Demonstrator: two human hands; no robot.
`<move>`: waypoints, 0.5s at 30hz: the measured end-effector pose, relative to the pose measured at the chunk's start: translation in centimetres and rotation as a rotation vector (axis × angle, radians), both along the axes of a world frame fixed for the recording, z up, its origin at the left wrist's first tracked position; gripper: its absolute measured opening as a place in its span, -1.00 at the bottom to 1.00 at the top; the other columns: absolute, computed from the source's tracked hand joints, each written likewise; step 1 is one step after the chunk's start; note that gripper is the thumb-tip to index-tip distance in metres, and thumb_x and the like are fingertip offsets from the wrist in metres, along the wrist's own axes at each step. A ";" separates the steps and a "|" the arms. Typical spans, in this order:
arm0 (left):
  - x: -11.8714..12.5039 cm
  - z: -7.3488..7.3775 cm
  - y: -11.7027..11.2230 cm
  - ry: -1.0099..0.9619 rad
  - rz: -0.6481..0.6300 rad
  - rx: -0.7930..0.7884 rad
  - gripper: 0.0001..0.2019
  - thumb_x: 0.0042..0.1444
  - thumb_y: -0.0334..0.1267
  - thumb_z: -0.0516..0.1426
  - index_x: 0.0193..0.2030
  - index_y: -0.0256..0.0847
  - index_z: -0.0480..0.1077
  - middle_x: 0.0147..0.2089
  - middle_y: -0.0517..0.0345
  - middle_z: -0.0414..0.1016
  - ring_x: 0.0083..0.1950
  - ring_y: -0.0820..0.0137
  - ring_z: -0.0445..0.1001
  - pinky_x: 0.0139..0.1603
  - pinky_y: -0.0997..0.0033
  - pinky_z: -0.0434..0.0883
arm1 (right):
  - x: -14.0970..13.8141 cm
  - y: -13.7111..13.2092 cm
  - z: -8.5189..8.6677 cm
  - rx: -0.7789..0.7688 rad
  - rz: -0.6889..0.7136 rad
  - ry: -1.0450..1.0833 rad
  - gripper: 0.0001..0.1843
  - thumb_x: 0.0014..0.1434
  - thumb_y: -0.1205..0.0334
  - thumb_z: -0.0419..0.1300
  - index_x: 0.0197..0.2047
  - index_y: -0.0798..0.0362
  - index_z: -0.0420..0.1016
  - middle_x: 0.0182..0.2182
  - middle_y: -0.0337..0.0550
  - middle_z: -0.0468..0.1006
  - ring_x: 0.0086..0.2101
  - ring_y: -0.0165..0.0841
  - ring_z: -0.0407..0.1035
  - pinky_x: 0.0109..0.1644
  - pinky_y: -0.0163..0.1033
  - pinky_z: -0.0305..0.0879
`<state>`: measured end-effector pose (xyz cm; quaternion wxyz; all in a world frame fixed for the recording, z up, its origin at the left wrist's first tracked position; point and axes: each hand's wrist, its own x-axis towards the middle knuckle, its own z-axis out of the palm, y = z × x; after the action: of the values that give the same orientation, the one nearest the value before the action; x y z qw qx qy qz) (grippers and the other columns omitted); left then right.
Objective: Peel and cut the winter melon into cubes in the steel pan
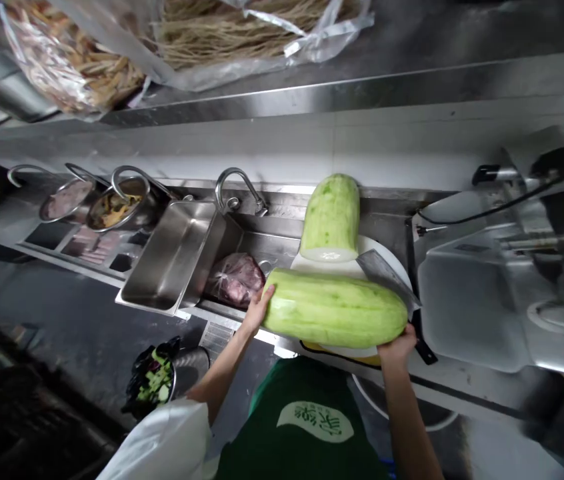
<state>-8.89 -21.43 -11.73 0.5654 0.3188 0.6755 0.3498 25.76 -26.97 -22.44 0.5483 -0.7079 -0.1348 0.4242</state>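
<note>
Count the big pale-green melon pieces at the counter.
2. The front melon piece is held at its ends by the left hand and right hand; the back melon piece sits beyond it, near the wall. No others show.

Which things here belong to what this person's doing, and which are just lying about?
Seem to belong:
long green gourd, held at its ends by the left hand and right hand
shorter gourd piece
white cutting board
knife

Apparently just there:
bagged meat
metal pan
machine
shelf bags
</note>
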 end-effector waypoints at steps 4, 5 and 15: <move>-0.3 0.8 -0.9 -0.053 -0.095 0.059 -0.29 0.08 0.30 0.30 0.16 -0.24 0.54 0.08 -0.12 0.66 0.15 0.02 0.61 0.21 0.07 0.55 | 0.0 -1.3 0.8 0.005 -0.135 0.106 -0.64 0.00 -0.03 -0.08 -0.26 -0.06 0.39 -0.45 -0.09 0.56 -0.17 -0.04 0.57 -0.06 0.02 0.54; -0.4 0.8 -1.2 -0.050 -0.099 0.074 -0.29 0.08 0.31 0.30 0.18 -0.22 0.53 0.09 -0.12 0.65 0.18 0.02 0.60 0.22 0.08 0.55 | 0.2 -1.7 1.3 0.006 -0.156 0.120 -0.64 -0.02 -0.01 -0.07 -0.24 -0.06 0.39 -0.44 -0.08 0.56 -0.17 -0.03 0.57 -0.05 0.03 0.54; 4.2 -3.4 -4.1 -0.187 -0.009 0.059 -0.26 0.09 0.44 0.19 0.08 -0.21 0.52 0.08 -0.14 0.65 0.17 0.05 0.59 0.17 0.10 0.55 | 2.7 -4.4 20.3 0.176 0.045 -0.551 -0.23 0.32 -0.13 -0.17 0.46 0.04 0.26 0.20 0.24 0.47 0.22 0.21 0.37 0.19 0.35 0.39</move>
<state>-4.70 -25.48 -15.15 0.6179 0.3043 0.6077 0.3953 28.46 -31.33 -2.14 0.5408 -0.7432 -0.3304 0.2147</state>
